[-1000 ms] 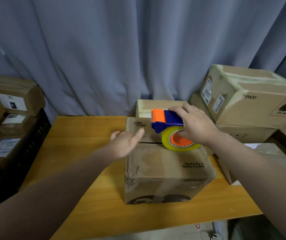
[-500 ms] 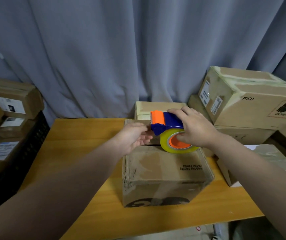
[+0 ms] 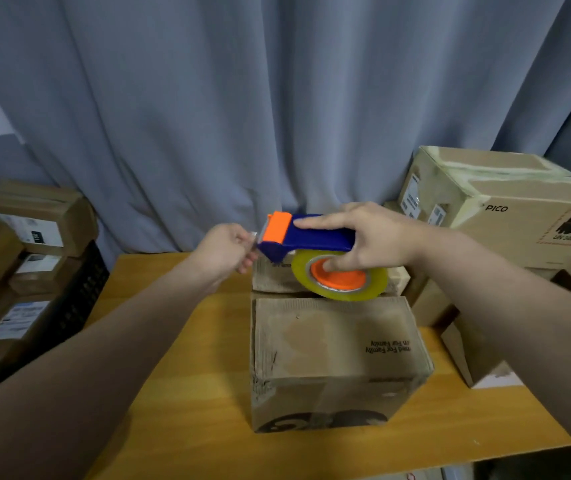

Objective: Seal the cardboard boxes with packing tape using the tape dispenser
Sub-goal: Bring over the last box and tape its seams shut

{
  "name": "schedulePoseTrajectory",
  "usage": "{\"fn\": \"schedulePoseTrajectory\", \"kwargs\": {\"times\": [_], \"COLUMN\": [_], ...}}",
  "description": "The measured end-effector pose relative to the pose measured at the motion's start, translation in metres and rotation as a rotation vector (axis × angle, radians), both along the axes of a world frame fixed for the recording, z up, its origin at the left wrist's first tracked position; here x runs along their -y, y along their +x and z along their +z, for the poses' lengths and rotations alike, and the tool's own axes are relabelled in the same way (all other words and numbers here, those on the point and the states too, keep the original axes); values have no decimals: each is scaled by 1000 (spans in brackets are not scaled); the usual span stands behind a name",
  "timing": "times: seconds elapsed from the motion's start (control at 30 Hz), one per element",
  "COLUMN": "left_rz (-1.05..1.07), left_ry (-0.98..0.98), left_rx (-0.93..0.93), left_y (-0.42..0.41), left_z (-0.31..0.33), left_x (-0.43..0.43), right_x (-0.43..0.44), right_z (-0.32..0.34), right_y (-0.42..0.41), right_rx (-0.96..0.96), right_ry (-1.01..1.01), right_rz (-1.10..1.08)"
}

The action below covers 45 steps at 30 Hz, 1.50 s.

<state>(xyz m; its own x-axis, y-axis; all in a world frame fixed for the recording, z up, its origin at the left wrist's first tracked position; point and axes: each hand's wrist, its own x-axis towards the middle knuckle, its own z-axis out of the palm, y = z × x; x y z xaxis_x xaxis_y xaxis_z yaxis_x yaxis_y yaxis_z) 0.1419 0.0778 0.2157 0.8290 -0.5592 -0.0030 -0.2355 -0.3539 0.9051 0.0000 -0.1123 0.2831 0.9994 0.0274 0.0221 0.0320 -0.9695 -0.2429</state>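
Observation:
A worn brown cardboard box (image 3: 332, 344) stands on the wooden table (image 3: 187, 420), its top flaps folded down. Above its far edge my right hand (image 3: 370, 237) grips a blue and orange tape dispenser (image 3: 306, 235) that carries a yellowish tape roll (image 3: 341, 284) with an orange core. My forefinger lies along the blue body and my thumb presses the core. At the orange front end my left hand (image 3: 225, 249) pinches the loose end of the tape (image 3: 253, 234).
A smaller box (image 3: 403, 275) sits behind the worn one. Taped boxes, one marked PICO (image 3: 505, 206), are stacked at the right. Labelled parcels (image 3: 31, 216) fill a black crate (image 3: 80, 299) at the left. A grey curtain (image 3: 242, 98) hangs behind.
My left hand rose from the box's far flap to the dispenser's front and took the tape end. The dispenser lifted and levelled above the box.

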Motion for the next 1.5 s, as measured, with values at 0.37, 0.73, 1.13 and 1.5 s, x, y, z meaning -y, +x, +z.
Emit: {"fn": "schedulePoseTrajectory", "kwargs": {"times": [0.37, 0.73, 1.13, 1.5], "left_rz": [246, 306, 156, 230], "left_ry": [106, 223, 409, -115], "left_rx": [-126, -44, -343, -458], "left_y": [-1, 2, -7, -50], "left_z": [-77, -106, -130, -106], "left_x": [-54, -39, -10, 0], "right_x": [2, -8, -9, 9], "right_z": [-11, -21, -28, -23], "right_y": [6, 28, 39, 54], "right_rx": [-287, -348, -465, -514], "right_ry": [-329, -412, -265, -162], "right_rz": [11, 27, -88, -108]}}
